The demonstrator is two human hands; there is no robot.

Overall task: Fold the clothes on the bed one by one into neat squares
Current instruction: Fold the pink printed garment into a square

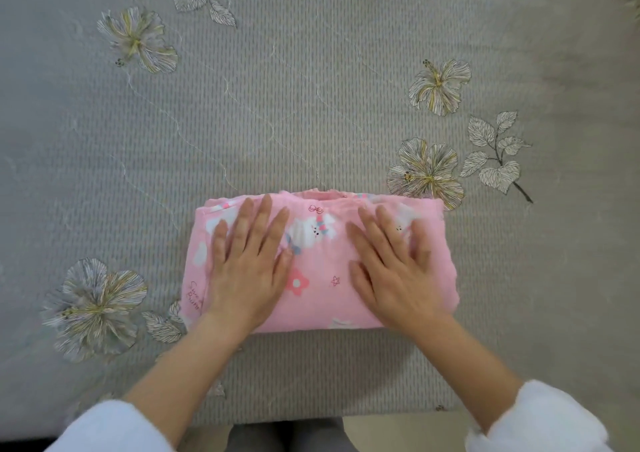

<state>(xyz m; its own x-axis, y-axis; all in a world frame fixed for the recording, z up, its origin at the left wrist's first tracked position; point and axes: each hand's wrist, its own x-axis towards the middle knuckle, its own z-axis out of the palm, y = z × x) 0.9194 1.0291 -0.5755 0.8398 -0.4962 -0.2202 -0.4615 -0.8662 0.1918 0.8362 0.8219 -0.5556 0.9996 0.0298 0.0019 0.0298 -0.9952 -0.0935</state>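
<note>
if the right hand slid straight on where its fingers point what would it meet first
The right hand lies flat on the folded pink garment, fingers pointing away and slightly left. It would cross the garment's far edge onto bare bedspread; nothing else seems to lie that way.

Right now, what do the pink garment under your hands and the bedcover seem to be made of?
Pink garment: probably thin soft cotton, matte, printed with cartoon animals and flowers; its folded edges round off softly. Bedcover: apparently a quilted grey textile, matte, with fine ribbed rows, curved stitch lines and flower motifs. The fibres themselves cannot be told.
</note>
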